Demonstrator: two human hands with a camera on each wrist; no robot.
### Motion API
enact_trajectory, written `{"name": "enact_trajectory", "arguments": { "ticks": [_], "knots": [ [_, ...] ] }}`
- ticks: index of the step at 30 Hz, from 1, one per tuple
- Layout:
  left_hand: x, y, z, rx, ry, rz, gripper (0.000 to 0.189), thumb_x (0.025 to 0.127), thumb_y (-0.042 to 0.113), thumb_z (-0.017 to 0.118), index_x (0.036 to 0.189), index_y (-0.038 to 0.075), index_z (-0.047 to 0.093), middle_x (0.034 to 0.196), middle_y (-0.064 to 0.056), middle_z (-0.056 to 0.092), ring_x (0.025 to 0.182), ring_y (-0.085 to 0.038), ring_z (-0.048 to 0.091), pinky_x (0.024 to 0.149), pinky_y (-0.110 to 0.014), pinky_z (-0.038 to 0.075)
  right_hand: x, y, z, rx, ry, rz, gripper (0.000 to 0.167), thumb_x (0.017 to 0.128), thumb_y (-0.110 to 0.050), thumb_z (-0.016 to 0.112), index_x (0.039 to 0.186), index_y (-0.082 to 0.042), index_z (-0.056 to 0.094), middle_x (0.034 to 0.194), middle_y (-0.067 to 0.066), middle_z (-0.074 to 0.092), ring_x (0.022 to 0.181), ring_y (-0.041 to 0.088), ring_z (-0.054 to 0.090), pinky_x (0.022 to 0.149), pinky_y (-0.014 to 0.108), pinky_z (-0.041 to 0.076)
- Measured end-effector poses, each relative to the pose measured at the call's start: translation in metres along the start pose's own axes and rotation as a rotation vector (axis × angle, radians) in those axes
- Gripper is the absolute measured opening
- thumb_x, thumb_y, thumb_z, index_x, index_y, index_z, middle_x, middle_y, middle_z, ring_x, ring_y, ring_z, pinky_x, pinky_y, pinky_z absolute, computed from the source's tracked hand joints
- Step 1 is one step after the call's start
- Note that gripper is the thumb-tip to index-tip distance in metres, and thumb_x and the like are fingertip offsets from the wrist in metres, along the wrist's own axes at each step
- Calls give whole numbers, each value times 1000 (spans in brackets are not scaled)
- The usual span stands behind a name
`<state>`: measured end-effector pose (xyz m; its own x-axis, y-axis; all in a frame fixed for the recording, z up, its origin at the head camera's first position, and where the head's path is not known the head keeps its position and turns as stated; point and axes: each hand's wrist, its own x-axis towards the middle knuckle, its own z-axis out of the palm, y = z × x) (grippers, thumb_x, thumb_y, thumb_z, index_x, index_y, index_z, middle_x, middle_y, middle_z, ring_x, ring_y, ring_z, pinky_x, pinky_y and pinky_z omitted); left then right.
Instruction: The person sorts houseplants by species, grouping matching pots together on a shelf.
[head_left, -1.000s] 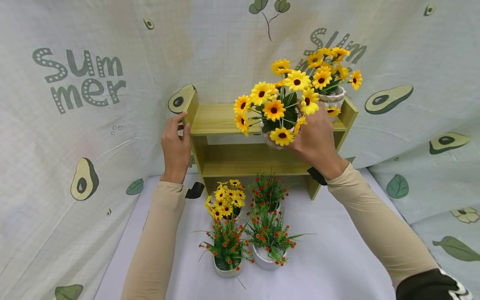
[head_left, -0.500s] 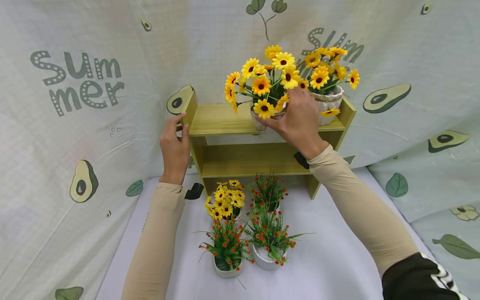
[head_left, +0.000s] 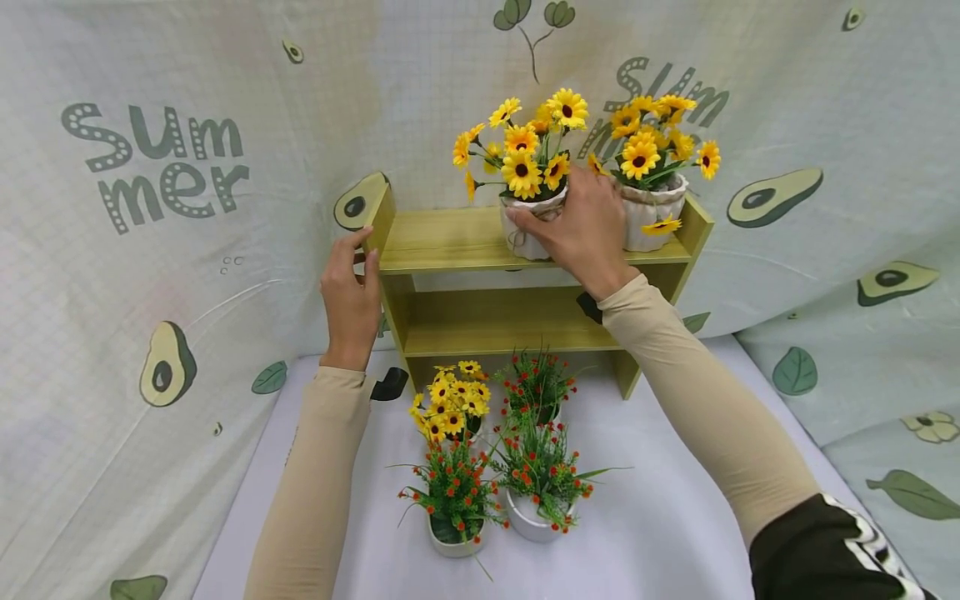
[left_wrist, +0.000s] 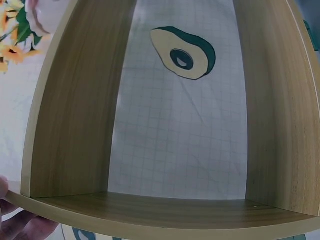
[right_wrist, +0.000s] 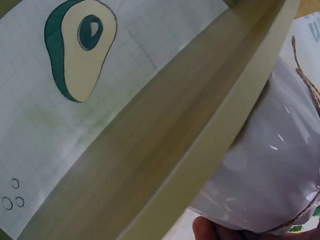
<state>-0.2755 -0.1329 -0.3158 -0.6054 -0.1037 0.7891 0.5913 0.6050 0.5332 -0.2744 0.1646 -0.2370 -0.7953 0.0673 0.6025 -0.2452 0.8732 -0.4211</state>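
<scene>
Within the right hand (head_left: pixel 585 225), gripped near its rim probably to keep it upright, a round, whitish, twine-tied pot of yellow flowers (head_left: pixel 521 172) stands at the top of a pale-wood shelf (head_left: pixel 446 239), whose side the left hand (head_left: pixel 350 292) touches with relaxed fingers, seemingly for steadiness.

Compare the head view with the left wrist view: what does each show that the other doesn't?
Only the head view shows the right hand and the red-flowered plants on the table. Only the left wrist view shows a whole avocado print framed by the boards of the shelf. Both share that shelf, the left hand at its edge, and some yellow flowers.
</scene>
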Motion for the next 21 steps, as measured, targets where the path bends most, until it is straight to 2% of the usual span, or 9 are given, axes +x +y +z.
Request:
{"name": "enact_trajectory", "arguments": {
  "ticks": [3,6,10,12,16,21],
  "knots": [
    [0,0,0,1,0,4,32,108,7,59,139,-1,63,132,-23,66,108,-38,69,77,-44,57,3,1,2,7,6,12,72,87,-64,78,111,1,62,107,21,64,114,45,59,106,64,41],
    [0,0,0,1,-2,4,32,109,8,59,139,-1,63,132,-23,66,108,-38,69,77,-43,56,5,2,5,13,6,36,73,88,-66,76,110,2,62,103,21,65,111,45,61,104,65,42],
    [0,1,0,-4,-2,-2,32,109,8,59,139,-2,63,131,-23,66,108,-38,69,77,-43,56,5,5,6,-40,11,59,78,88,-71,71,111,3,63,101,21,66,109,47,65,96,64,48],
    [0,1,1,-6,1,-7,32,108,7,60,139,-2,63,131,-23,67,108,-38,69,77,-44,56,5,6,7,-79,25,47,79,88,-73,71,107,4,64,98,21,66,106,48,66,93,63,50],
    [0,1,1,-2,4,-14,32,109,8,60,139,-2,63,132,-23,66,109,-38,69,77,-45,56,0,7,7,-145,52,-13,86,88,-74,70,115,7,63,104,23,66,106,50,64,92,61,50],
    [0,1,0,1,4,-17,33,108,8,60,139,-1,63,132,-22,66,109,-38,69,77,-45,56,-15,9,7,-150,79,-81,92,90,-69,72,139,8,56,126,27,65,120,47,60,105,58,46]
  ]
}}
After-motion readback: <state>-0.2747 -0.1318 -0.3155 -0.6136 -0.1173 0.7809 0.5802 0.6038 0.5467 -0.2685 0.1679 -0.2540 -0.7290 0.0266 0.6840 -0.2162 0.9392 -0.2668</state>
